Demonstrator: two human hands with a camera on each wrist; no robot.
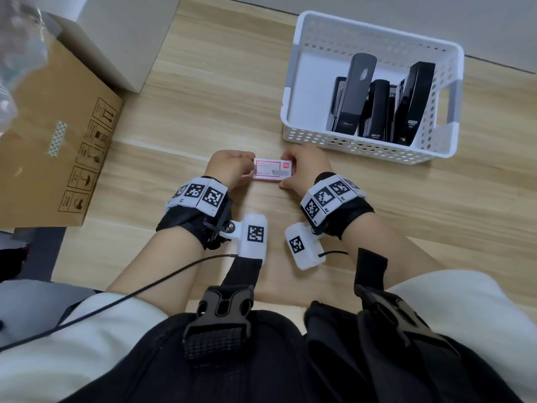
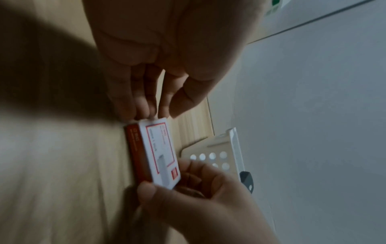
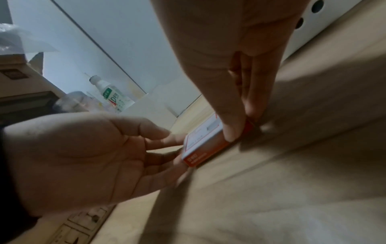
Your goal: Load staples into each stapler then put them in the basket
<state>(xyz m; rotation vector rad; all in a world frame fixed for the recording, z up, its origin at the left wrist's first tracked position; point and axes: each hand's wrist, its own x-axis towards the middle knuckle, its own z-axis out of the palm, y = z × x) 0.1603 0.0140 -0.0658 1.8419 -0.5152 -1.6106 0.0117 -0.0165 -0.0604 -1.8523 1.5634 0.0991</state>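
1. Two hands on one staple box: small white-and-red carton, flat on the wooden desk, label face up, just beside the near wall of the basket.
2. Box long axis runs left-right, roughly parallel to the desk's near edge; short ends point at the two hands.
3. Left hand: fingers together, tips clamped on the box's left end. Left wrist view shows the fingertips bunched against that end.
4. Right hand: thumb on the near side, fingers on the far side, pinching the box's right end. Right wrist view shows the fingers straight and pressed together, down on the box edge.
5. White perforated basket sits toward the desk's far right. Three black staplers are inside, leaning on end, long axes running near-far, branded ends toward the basket's near wall.
6. Brown cardboard carton stands at the desk's left edge, well apart from the box.
7. White bottle with a green label shows in the right wrist view, beyond the left hand; its footing is unclear.
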